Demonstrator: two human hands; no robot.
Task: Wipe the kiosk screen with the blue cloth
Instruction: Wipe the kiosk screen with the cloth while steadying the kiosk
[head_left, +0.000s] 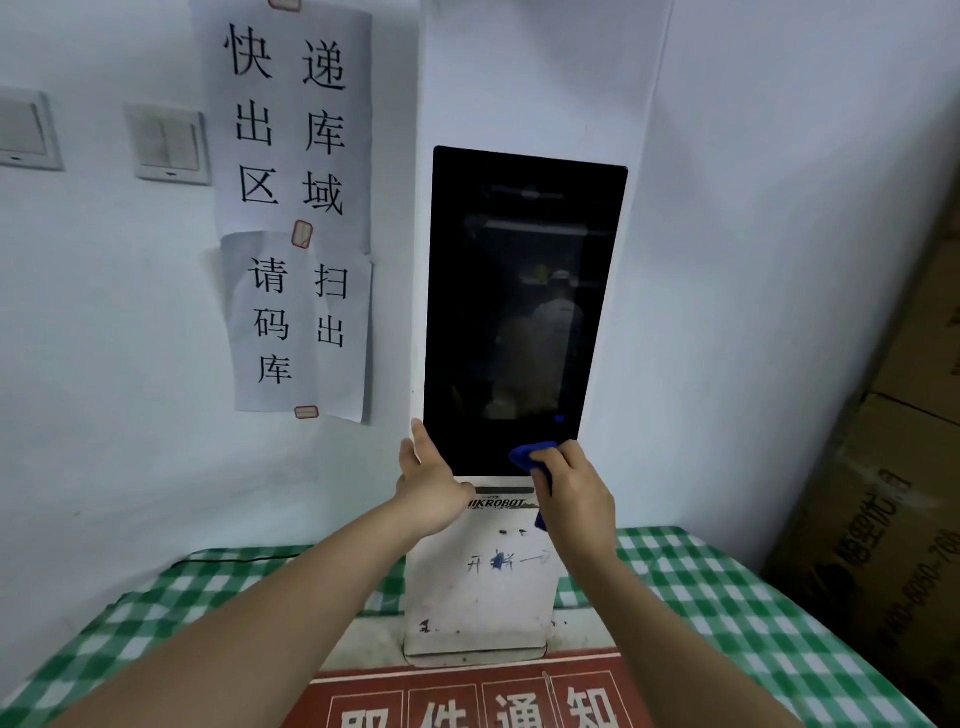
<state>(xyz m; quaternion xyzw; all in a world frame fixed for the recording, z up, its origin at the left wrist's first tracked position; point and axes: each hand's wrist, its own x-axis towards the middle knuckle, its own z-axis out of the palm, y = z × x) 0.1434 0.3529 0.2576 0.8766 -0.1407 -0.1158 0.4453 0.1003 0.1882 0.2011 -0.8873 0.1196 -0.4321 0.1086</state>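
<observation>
The left hand (428, 480) grips the lower left corner of the screen (519, 312) to steady it, while the right hand (574, 488) presses the bunched cloth (532, 454) against its bottom edge, so wiping looks underway, with upward strokes likely due next.

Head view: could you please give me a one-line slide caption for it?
Right hand presses the blue cloth to the kiosk screen's bottom edge; left hand steadies its lower left corner.
</observation>
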